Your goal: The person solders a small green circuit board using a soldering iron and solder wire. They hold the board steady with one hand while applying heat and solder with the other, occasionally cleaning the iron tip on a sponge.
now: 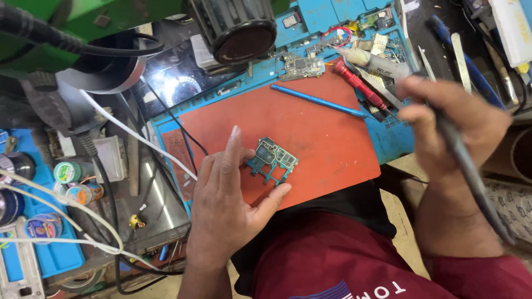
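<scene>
Board (271, 160), a small teal circuit piece with notched edges and metal shields, lies flat on the smooth red mat (327, 138), and your left hand (230, 205) steadies it, fingertips touching its near-left edge, palm open. Your right hand (449, 119) is closed around a slim grey tool (471, 171), held well apart to the right, so the work looks paused between touches. Bringing the tip in would call for a still, pinned board.
</scene>
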A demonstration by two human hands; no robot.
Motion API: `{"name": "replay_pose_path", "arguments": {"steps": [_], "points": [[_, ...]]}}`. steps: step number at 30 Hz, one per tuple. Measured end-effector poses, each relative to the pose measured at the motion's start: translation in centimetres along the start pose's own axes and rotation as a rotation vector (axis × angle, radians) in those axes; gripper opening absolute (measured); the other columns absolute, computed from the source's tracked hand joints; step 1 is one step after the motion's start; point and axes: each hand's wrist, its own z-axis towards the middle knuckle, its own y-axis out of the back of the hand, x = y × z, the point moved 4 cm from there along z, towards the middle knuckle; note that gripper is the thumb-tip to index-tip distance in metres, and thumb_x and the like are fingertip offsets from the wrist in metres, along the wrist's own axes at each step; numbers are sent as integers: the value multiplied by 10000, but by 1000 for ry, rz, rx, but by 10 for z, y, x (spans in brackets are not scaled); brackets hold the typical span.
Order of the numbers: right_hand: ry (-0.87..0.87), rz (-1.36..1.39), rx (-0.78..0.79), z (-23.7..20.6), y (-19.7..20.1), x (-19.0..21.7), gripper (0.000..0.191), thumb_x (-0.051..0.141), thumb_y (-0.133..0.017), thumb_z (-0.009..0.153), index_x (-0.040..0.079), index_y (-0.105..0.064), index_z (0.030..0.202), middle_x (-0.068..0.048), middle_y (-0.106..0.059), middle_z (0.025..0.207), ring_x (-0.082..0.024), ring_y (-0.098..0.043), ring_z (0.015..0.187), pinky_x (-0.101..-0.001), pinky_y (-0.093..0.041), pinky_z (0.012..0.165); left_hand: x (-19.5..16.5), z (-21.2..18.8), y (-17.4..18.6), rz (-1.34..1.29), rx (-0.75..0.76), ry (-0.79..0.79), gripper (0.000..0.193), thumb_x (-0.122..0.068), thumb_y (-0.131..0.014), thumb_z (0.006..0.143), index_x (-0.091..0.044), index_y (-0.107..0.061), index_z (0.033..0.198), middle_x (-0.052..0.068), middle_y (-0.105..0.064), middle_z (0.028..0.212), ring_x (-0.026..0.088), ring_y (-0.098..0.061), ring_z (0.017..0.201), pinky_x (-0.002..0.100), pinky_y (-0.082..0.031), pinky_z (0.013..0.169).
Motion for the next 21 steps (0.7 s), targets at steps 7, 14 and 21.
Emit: {"name": "replay_pose_path", "arguments": {"steps": [7, 14, 21], "points": [[34, -370, 76, 25, 3, -19, 392, 75, -875, 905, -2, -665, 1227, -178, -749, 1118, -175, -697, 908, -276, -543, 782, 0, -3, 6, -25, -3, 7, 1066, -303, -922, 768, 38, -294, 1558, 101, -653, 1169, 291, -610, 1074, 428, -515, 942], [-44, -324, 133, 27, 0, -29, 291, 91, -853, 1016, 59, -696, 1258, -111, -747, 987, -119, -721, 821, -225, -532, 708, -5, 2, 7, -19, 3, 7, 1094, -319, -926, 745, 34, -284, 1556, 99, -656, 1163, 285, -608, 1062, 427, -512, 929], [192, -466, 132, 32, -1, -15, 359, 35, -847, 931, 11, -667, 1241, -209, -736, 1097, -254, -718, 989, -335, -562, 813, -3, 2, 10, -27, -6, 24, 1089, -376, -925, 769, 10, -305, 1576, 98, -651, 1183, 299, -607, 1090, 428, -507, 971]]}}
